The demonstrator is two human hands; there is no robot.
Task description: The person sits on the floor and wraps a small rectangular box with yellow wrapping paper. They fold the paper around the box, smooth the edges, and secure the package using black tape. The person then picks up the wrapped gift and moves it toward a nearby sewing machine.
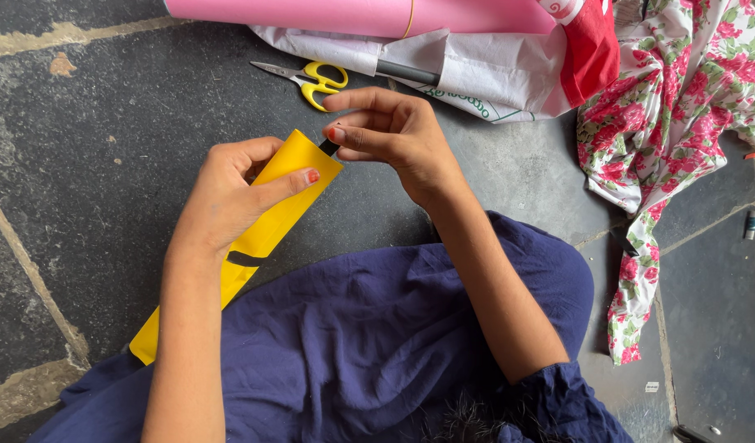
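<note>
My left hand (230,193) is wrapped around a rolled yellow paper sheet (267,230) that runs from my lap up toward the middle of the view. At the roll's upper end my right hand (390,131) pinches a thin black stick (329,147) that pokes out of the roll. A black band crosses the yellow roll just below my left hand. The lower end of the roll lies on the dark stone floor beside my dark blue clothing.
Yellow-handled scissors (312,80) lie on the floor just above my hands. Behind them sit a pink paper roll (353,15), white paper (476,74) and a red-and-white bag (591,45). Floral cloth (665,123) lies at right, a small cylinder (751,223) beyond.
</note>
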